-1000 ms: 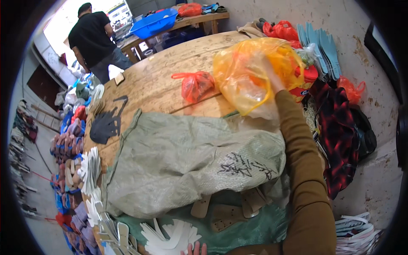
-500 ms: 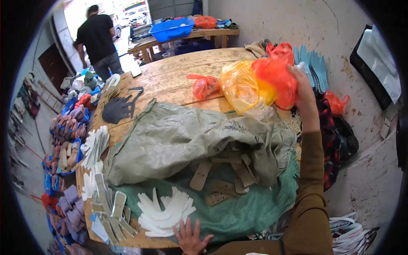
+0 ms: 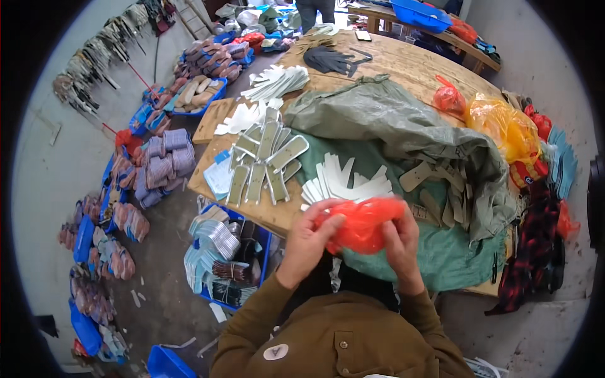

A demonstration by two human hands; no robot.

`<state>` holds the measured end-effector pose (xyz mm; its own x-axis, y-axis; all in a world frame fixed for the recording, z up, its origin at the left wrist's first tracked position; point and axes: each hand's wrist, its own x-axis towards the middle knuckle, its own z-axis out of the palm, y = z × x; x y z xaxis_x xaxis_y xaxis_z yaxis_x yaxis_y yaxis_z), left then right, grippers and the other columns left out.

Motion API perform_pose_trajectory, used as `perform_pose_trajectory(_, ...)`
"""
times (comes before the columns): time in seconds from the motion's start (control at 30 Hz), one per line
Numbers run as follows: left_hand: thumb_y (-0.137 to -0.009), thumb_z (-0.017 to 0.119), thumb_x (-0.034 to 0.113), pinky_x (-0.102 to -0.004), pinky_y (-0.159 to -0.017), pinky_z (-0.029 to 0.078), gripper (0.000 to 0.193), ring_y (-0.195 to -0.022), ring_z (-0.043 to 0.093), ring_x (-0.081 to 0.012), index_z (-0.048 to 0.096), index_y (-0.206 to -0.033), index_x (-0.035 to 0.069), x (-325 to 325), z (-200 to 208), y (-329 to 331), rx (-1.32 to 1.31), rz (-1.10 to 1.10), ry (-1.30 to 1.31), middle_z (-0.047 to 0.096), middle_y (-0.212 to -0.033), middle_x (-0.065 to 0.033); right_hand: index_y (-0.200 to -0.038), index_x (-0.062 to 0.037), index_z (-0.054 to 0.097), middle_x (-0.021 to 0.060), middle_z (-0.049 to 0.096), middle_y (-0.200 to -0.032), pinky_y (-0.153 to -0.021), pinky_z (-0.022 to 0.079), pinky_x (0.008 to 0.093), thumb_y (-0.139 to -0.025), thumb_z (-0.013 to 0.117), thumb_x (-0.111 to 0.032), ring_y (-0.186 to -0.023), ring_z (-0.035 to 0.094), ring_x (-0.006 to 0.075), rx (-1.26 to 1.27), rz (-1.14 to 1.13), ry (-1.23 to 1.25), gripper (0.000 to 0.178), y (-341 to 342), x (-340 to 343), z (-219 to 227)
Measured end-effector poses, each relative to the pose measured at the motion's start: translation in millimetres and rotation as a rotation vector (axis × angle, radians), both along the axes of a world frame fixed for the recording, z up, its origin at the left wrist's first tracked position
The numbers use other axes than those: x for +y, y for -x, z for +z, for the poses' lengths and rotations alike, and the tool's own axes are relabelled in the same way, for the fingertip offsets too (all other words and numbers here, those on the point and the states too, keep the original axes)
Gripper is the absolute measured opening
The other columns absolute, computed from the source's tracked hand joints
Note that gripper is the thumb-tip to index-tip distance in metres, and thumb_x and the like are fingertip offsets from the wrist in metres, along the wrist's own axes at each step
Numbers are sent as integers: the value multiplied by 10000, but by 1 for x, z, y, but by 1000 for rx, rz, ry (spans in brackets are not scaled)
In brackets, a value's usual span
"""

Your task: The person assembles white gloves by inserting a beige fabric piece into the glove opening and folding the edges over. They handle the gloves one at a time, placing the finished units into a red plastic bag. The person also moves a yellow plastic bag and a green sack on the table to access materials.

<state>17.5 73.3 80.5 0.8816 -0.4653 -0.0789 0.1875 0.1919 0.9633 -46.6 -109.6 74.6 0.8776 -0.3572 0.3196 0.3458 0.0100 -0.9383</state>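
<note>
Wooden table (image 3: 422, 66): filling the middle of the room, its near edge standing just in front of the person.
Left hand (image 3: 313, 233): gripping the left side of a red plastic bag (image 3: 360, 228) between thumb and fingers.
Right hand (image 3: 401, 240): pinching the bag's right side, its thumb pressing on the near face.
Bag in the grip: bunching between both hands, its middle showing freely; its contents are staying unclear.
White cut pieces (image 3: 340, 179): lying just beyond the bag, partly on a green sheet (image 3: 435, 268).
Grey-green sack (image 3: 372, 113): slumping behind those pieces.
Yellow bag (image 3: 498, 123): sitting farther off, to the right.
</note>
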Motion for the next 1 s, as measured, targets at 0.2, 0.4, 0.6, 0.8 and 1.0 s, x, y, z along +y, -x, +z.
perform_pose_trajectory(0.2, -992, 586, 176, -174, -527, 458, 236, -583, 572, -47, 633, -1141, 0, 83, -12, -9, -35, 422, -47, 653, -773, -17, -987, 1, 571, 94, 634, -1067, -920, 450, 289, -928, 485, -20, -976, 583, 134, -18, 122, -398, 107, -8, -24, -36)
perform_pose_trajectory(0.4, -998, 582, 202, -170, -454, 404, 222, -503, 528, -34, 634, -1105, 14, 112, -16, -6, -67, 482, -102, 643, -732, -5, -969, 0, 586, 93, 652, -1063, -908, 469, 318, -895, 522, 10, -980, 617, 201, -60, -235, 361, 98, -4, -5, 6)
perform_pose_trajectory(0.6, -996, 588, 248, -166, -390, 356, 274, -475, 513, -19, 615, -1133, 12, 99, 3, -2, 98, 306, -37, 601, -707, 13, -997, -21, 608, 189, 647, -952, -764, 517, 395, -851, 564, -12, -880, 649, 357, -218, 438, 836, 153, -24, 100, 7)
perform_pose_trajectory(0.8, -992, 582, 192, -174, -448, 364, 193, -516, 488, -8, 661, -964, 18, 159, -10, 4, 28, 312, -140, 595, -716, 40, -1054, 4, 564, 209, 625, -931, -731, 495, 450, -826, 695, -259, -854, 610, 403, 191, 623, 1118, 372, -21, 93, -85)
perform_pose_trajectory(1.0, -906, 700, 190, -190, -497, 315, 236, -562, 460, -16, 610, -734, 56, 225, -44, 12, 161, 318, -269, 534, -641, 69, -1076, 8, 567, 221, 649, -969, -763, 501, 454, -688, 788, -408, -921, 629, 394, 288, 682, 1189, 611, -22, 88, -55)
